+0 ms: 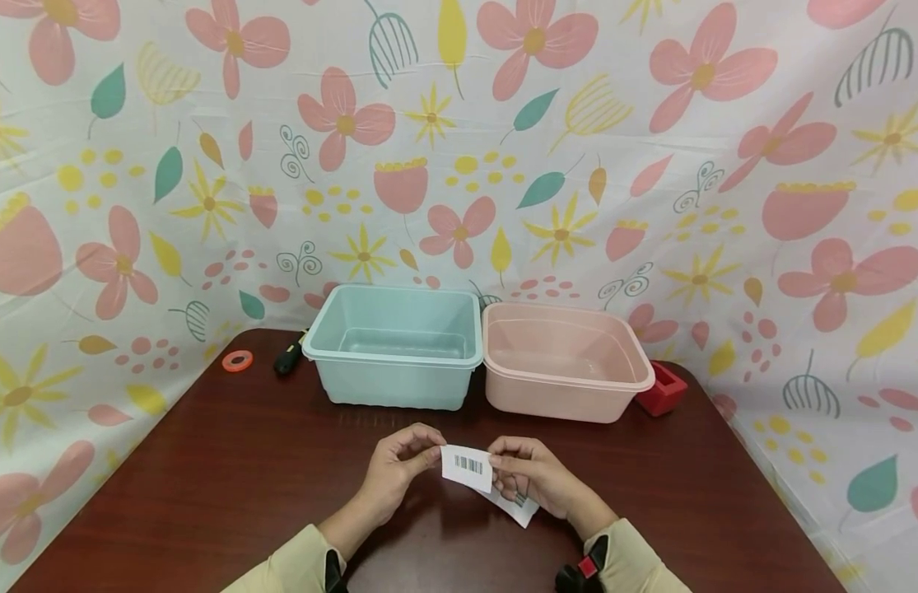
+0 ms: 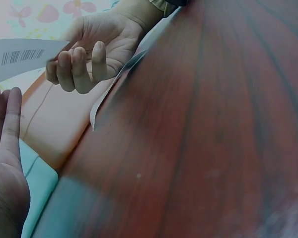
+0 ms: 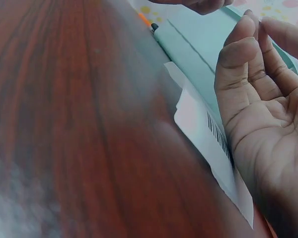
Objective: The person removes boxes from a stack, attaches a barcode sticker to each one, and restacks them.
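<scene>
One label (image 1: pixel 466 469), long axis roughly 9-to-3 o'clock, is pinched by my left hand (image 1: pixel 401 469) at 10 o'clock, right hand (image 1: pixel 540 478) at 3.

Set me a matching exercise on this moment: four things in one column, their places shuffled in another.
1. white barcode label
2. orange ring
3. red holder
4. black-handled tool

A. just right of the pink basin
B. leftmost thing on the table
C. just left of the blue basin
D. between the left hand and the right hand

Pairs: 1-D, 2-B, 3-A, 4-C
</scene>
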A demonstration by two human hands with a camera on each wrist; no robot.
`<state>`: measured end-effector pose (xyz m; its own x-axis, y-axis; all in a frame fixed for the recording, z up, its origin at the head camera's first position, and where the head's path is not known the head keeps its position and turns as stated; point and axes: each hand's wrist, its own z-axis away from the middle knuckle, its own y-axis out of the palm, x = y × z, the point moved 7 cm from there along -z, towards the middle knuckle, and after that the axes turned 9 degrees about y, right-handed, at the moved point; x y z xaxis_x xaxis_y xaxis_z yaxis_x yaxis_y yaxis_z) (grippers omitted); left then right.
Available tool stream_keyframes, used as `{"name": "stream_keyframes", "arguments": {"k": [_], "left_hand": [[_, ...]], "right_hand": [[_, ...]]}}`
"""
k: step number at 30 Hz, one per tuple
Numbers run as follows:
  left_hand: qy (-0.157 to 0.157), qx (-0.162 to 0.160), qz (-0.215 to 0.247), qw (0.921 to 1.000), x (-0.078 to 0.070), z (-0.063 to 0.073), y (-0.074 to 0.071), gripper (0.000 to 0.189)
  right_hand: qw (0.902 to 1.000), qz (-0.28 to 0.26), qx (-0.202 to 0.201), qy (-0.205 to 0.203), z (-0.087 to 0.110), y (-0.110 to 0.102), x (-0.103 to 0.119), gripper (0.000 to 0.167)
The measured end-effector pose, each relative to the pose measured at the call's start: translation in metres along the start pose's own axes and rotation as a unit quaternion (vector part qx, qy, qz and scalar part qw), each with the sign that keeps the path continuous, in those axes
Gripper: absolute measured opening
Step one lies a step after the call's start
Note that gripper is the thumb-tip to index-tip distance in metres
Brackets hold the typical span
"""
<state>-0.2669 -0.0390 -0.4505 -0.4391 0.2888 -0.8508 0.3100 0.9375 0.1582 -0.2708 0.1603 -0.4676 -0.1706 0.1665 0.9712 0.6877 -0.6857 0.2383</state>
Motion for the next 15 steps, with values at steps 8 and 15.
{"name": "stream_keyframes", "arguments": {"k": [8, 15], "left_hand": [[-0.008, -0.003, -0.01, 0.9999, 0.0014, 0.0002, -0.0002, 0.021], [-0.021, -0.003, -0.011, 0.9997, 0.0032, 0.0008, -0.0014, 0.022]], "right_hand": [[0.9999, 0.003, -0.011, -0.009, -0.0002, -0.0021, 0.001, 0.012], [0.9997, 0.006, -0.02, -0.012, -0.0002, -0.0028, 0.0015, 0.012]]}}
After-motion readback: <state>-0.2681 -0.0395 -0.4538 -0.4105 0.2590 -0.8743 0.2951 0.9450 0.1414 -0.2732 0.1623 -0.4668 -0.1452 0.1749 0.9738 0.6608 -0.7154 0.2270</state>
